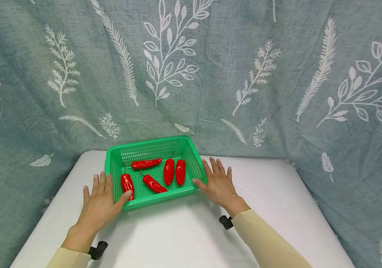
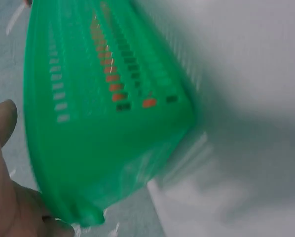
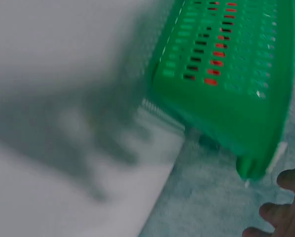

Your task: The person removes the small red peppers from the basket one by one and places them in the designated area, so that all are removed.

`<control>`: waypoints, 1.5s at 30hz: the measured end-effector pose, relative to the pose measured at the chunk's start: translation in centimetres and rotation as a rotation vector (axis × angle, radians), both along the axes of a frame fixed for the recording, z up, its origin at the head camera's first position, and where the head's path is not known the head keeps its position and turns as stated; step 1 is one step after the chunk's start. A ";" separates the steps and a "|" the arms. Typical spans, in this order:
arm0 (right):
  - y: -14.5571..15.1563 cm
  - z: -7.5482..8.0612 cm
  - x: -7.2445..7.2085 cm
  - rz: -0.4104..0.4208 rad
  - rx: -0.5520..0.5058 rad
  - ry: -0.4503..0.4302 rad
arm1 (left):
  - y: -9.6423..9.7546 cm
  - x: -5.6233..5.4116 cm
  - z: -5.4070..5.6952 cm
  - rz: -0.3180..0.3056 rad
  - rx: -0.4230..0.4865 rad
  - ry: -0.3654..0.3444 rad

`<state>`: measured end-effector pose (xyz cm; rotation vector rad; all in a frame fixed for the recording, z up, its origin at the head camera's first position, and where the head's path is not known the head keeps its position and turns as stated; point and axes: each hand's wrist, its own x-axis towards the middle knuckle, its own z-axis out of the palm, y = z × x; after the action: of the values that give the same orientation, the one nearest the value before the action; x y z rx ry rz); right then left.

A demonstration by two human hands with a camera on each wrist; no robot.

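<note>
A green plastic basket (image 1: 164, 197) with slotted walls stands at the far side of the white table, set at a slight angle. Several glossy red chili peppers (image 1: 151, 163) with thin dark stems lie on its floor. At the basket's left side is my left hand (image 1: 98, 204), fingers straight, its thumb over the near left corner. My right hand (image 1: 220, 186) is at the right side with spread fingers, the thumb by the near right corner. In the right wrist view, the fingertips (image 3: 290, 178) appear just apart from the basket's wall (image 3: 211, 106). Red shows through the slots in both wrist views.
The white tabletop (image 1: 170, 238) extends in front of the basket and to its right. Behind and around the table hangs a grey-green curtain (image 1: 211, 93) with white leaf patterns. A small black device (image 1: 98, 250) sits at each wrist, below the beige sleeves.
</note>
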<state>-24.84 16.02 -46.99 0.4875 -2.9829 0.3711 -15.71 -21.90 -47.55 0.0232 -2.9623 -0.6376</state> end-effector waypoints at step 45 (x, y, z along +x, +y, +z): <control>3.4 -1.1 11.6 -0.101 -0.004 0.047 | 2.0 0.7 0.3 -0.300 -0.093 0.031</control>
<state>-13.28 19.45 -48.06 0.3392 -2.9460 0.3510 -14.96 -19.88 -47.29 -0.4414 -2.9863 -0.5229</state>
